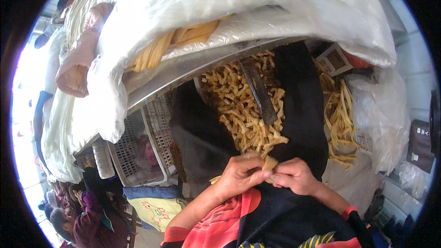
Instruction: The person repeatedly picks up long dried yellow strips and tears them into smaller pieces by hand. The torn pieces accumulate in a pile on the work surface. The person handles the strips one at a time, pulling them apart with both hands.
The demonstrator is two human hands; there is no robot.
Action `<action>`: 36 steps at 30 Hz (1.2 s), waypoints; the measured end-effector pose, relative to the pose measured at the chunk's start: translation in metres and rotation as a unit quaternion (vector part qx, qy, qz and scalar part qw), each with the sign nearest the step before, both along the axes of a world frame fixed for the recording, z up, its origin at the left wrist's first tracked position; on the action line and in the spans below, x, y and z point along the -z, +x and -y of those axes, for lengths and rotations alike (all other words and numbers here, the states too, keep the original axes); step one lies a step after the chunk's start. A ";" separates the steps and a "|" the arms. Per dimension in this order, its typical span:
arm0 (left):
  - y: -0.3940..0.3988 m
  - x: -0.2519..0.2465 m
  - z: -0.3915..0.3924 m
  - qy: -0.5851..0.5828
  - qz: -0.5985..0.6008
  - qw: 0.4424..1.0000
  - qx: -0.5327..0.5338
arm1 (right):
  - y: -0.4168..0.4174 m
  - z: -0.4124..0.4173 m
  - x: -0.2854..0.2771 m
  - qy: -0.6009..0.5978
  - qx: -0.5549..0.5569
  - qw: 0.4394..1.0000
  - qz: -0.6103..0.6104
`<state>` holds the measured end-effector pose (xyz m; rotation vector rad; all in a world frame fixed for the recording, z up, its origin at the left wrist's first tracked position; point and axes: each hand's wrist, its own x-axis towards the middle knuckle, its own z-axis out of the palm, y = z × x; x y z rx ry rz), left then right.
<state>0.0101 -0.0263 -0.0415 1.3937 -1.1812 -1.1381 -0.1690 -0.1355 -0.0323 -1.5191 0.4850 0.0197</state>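
Both my hands meet at the lower middle of the view, just in front of my body. Between the fingers of my left hand (243, 172) and my right hand (294, 176) is a yellowish, folded or knotted strip (269, 163), pinched from both sides. Right beyond my hands lies a heap of small yellow-brown knotted pieces (246, 110), spread between my dark-clothed legs. A dark flat bar (259, 91) rests on top of the heap. Long loose yellowish strips (341, 124) hang or lie to the right of my leg. What the strips are made of cannot be told.
A table edge (206, 62) crosses ahead, bearing plastic sheeting (241, 3) over tan strips (155, 48). White plastic baskets (137, 151) stand at left, near a folded yellow cloth (158, 210). A small box (334, 60) is ahead right. Other people (93, 220) sit at lower left.
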 end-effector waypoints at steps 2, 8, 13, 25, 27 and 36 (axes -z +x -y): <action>0.014 -0.003 0.002 0.042 -0.156 0.987 -0.020 | 0.001 0.024 -0.017 0.092 0.141 0.985 0.044; 0.073 0.021 0.023 0.047 -0.226 0.927 -0.295 | 0.056 0.101 -0.008 0.057 0.272 0.960 0.026; 0.075 0.019 0.010 0.055 -0.319 0.896 -0.304 | 0.035 0.084 0.024 0.222 0.329 0.916 0.053; 0.010 -0.034 -0.017 0.095 -0.036 0.971 0.218 | -0.011 0.022 -0.046 0.140 0.322 0.866 0.357; 0.008 -0.045 -0.033 0.153 -0.411 0.899 -0.008 | -0.007 0.019 -0.047 -0.136 0.273 0.937 0.167; -0.017 -0.031 -0.038 -0.025 -0.348 0.934 -0.076 | 0.018 -0.018 -0.025 0.161 0.249 0.950 0.103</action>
